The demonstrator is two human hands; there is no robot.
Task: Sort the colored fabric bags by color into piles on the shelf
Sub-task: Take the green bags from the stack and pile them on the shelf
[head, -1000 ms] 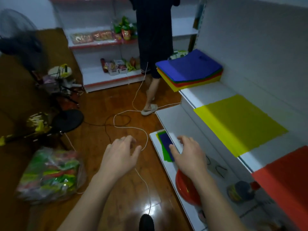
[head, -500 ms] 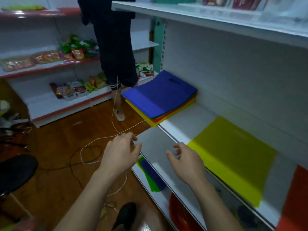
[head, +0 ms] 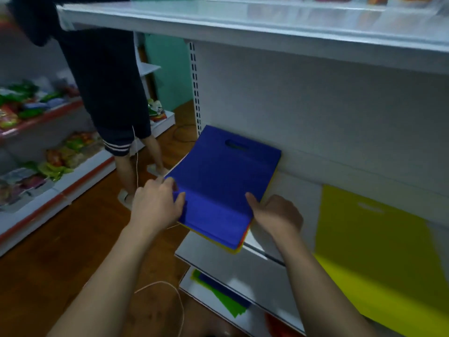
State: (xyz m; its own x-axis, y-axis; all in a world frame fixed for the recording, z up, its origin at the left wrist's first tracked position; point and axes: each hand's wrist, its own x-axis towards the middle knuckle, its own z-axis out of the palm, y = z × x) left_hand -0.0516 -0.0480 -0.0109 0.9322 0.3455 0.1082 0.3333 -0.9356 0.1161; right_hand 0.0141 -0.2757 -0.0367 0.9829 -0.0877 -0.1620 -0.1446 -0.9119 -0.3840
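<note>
The left hand (head: 155, 205) pinches the near-left corner of the top blue bag (head: 226, 183) while the right hand (head: 277, 215), loosely curled, touches its near-right edge; a shallow pinch could drag several layers or tip the overhanging stack (head: 239, 245) off the shelf (head: 291, 190). The blue bag is flat, with a cut-out handle, above red and yellow edges, left of a lone yellow bag (head: 374, 251).

No legible text, label, brand, number or sign found anywhere in view. Packaging on the snack packets (head: 36, 105) along the left-hand shelves too blurred to read. Top blue bag (head: 226, 181) of the stack plain, unprinted. Yellow bag (head: 374, 251) bearing only a faint, unreadable mark.
</note>
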